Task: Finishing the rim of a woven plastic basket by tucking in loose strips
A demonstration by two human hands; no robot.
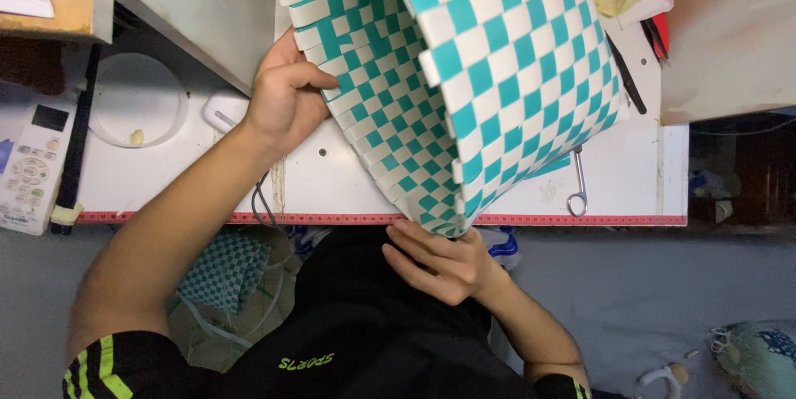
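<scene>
Far left: a white remote control lies at the left edge, beside a round white lid.
Surface: a white table with a red ruled strip along its near edge.
Left hand: upper centre-left, fingers curled, gripping the basket's woven edge.
Basket: a teal-and-white checkered woven basket (tilted on one corner) fills the upper centre.
Right hand: lower centre, open fingers supporting the bottom corner.
Right: a metal hook tool on the table.
Room: grey floor below.
</scene>
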